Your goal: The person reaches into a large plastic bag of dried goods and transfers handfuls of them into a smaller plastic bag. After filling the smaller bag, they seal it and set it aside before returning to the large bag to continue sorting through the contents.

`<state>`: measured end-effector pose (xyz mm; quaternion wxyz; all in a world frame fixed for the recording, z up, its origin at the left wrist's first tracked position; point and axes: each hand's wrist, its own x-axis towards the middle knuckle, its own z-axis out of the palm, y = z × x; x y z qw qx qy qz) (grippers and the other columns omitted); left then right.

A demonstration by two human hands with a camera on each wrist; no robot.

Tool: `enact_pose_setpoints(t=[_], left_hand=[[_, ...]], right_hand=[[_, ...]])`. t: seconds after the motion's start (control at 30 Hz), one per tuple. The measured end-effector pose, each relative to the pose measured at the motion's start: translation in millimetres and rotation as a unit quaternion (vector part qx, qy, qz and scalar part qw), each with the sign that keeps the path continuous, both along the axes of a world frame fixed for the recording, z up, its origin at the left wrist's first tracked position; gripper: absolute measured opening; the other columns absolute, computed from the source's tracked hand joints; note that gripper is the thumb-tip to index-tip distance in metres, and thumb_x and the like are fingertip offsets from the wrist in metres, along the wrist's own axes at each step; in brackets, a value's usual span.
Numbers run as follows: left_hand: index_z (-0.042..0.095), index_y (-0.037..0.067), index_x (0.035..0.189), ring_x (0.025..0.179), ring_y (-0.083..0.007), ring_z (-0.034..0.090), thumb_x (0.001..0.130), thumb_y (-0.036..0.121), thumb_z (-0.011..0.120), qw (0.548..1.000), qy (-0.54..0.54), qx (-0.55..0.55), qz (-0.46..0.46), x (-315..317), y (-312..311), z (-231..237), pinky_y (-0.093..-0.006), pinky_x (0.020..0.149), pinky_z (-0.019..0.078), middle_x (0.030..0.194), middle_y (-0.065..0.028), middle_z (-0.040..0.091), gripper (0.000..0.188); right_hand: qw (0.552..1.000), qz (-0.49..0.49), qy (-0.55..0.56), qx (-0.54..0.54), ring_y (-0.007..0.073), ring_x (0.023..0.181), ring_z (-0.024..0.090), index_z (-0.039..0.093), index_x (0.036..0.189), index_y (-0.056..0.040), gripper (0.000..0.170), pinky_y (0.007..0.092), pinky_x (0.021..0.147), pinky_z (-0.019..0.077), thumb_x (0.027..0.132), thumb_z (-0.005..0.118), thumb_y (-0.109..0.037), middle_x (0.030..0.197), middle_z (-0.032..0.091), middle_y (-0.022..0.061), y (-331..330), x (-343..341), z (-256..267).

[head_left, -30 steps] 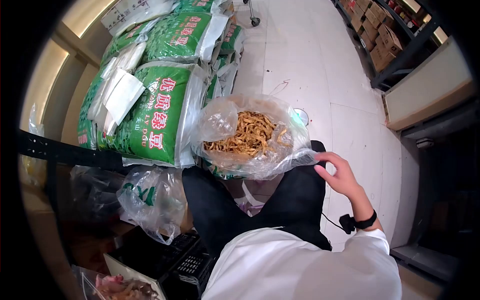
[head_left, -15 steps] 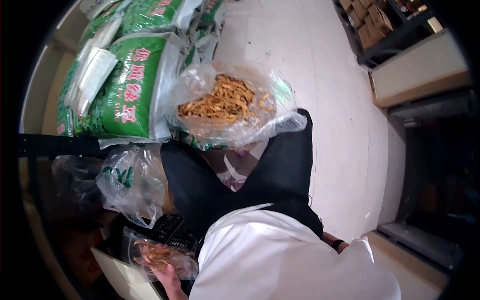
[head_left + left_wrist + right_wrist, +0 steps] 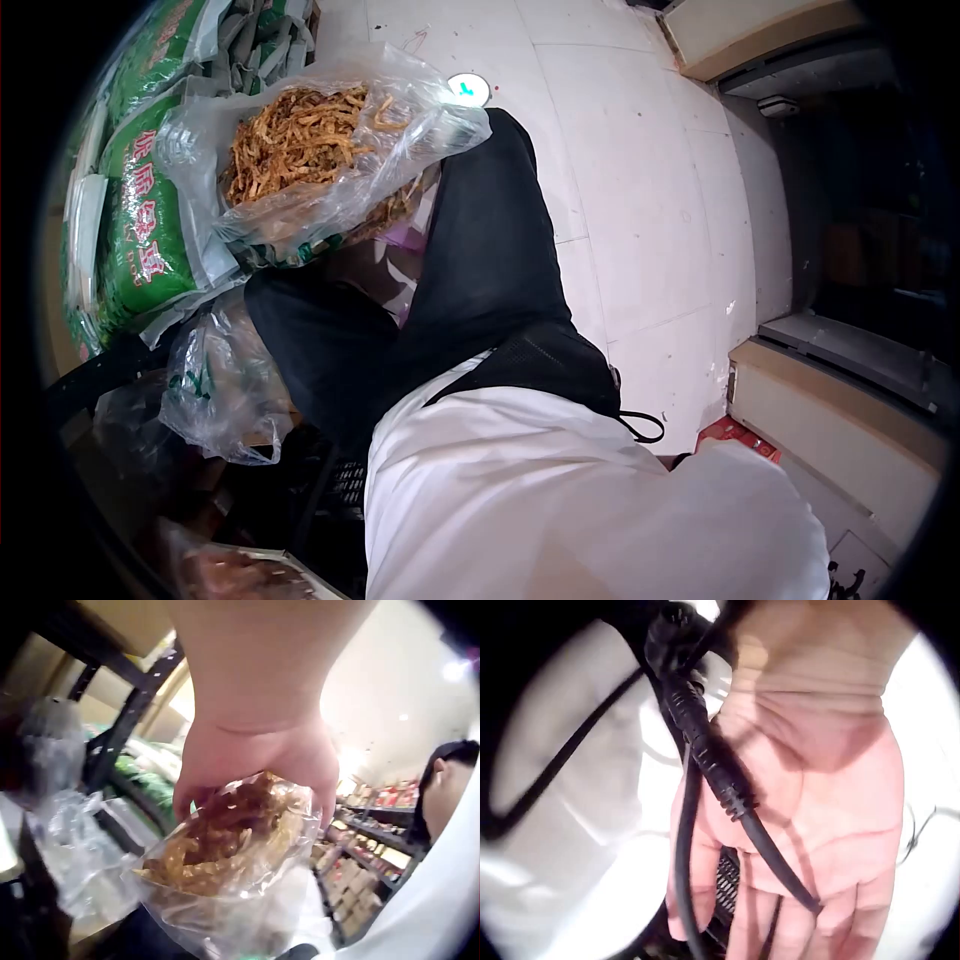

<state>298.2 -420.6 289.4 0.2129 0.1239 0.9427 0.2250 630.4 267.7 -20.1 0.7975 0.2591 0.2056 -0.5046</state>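
In the left wrist view my left hand [image 3: 259, 761] grips the top of a clear plastic bag [image 3: 225, 859] filled with brown dried strips, thumb and fingers on opposite sides. In the head view that bag [image 3: 235, 575] is a blur at the lower left, and the hand itself is hidden. My right hand [image 3: 802, 802] appears palm up in its wrist view, fingers extended and holding nothing; a black cable crosses the palm. The body and sleeve hide it from the head camera. A large open plastic bag [image 3: 340, 195] of yellow-brown dried strips [image 3: 295, 140] stands in front of my knees.
Green-and-white printed sacks [image 3: 145, 225] are stacked at the left. A crumpled clear bag [image 3: 220, 385] hangs beside my leg, over a black crate [image 3: 345, 485]. Pale floor tiles [image 3: 640, 230] stretch to the right, edged by a low cabinet. Shelves with boxes [image 3: 360, 885] stand behind.
My right hand has left the large bag's edge and gone back beside the body. The left hand's small bag has shifted down and left in view. The head view has turned right.
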Motion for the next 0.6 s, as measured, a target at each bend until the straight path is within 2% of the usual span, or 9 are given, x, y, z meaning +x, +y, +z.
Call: enact_pose_setpoints(t=[0.07,0.33,0.37,0.43,0.6], left_hand=[[0.029,0.019,0.152,0.123,-0.0353,0.047,0.086,0.019,0.074,0.998,0.031,0.026,0.052,-28,38,11,-0.0437,0.106,0.0358,0.151,-0.0147,0.035,0.079],[0.035,0.016,0.147,0.120,-0.0329,0.050,0.085,0.016,0.073,0.966,0.184,0.179,-0.039,-167,172,8,-0.0421,0.102,0.0389,0.143,-0.0135,0.041,0.073],[0.035,0.016,0.146,0.119,-0.0326,0.050,0.084,0.016,0.073,0.958,0.197,0.201,-0.049,-183,190,9,-0.0419,0.102,0.0393,0.142,-0.0134,0.041,0.073],[0.037,0.015,0.145,0.118,-0.0320,0.051,0.084,0.015,0.073,0.942,0.219,0.244,-0.074,-215,231,13,-0.0415,0.101,0.0401,0.140,-0.0131,0.043,0.071],[0.040,0.014,0.142,0.116,-0.0305,0.052,0.083,0.013,0.073,0.894,0.257,0.348,-0.118,-284,330,25,-0.0405,0.099,0.0420,0.136,-0.0123,0.046,0.068]], right_hand=[[1.000,0.010,-0.007,-0.016,0.0181,0.089,0.064,0.066,0.117,-0.0071,0.034,0.0365,0.079,0.0509,0.094,0.057,-0.031,0.104,0.070,0.0063,7,-4,3],[0.995,0.083,0.001,-0.046,0.0179,0.090,0.063,0.068,0.116,-0.0079,0.038,0.0371,0.081,0.0493,0.095,0.057,-0.037,0.104,0.070,0.0051,42,-40,4],[0.994,0.085,0.038,-0.065,0.0174,0.087,0.063,0.071,0.106,-0.0089,0.043,0.0341,0.077,0.0490,0.094,0.056,-0.047,0.100,0.070,0.0032,49,-44,-2],[0.975,0.192,0.111,0.013,0.0166,0.084,0.062,0.072,0.101,-0.0099,0.048,0.0335,0.074,0.0488,0.092,0.055,-0.054,0.095,0.071,0.0023,49,-69,-3],[0.927,0.286,0.235,0.066,0.0164,0.079,0.061,0.073,0.098,-0.0110,0.054,0.0343,0.072,0.0491,0.091,0.052,-0.060,0.091,0.071,0.0012,55,-123,-11]])
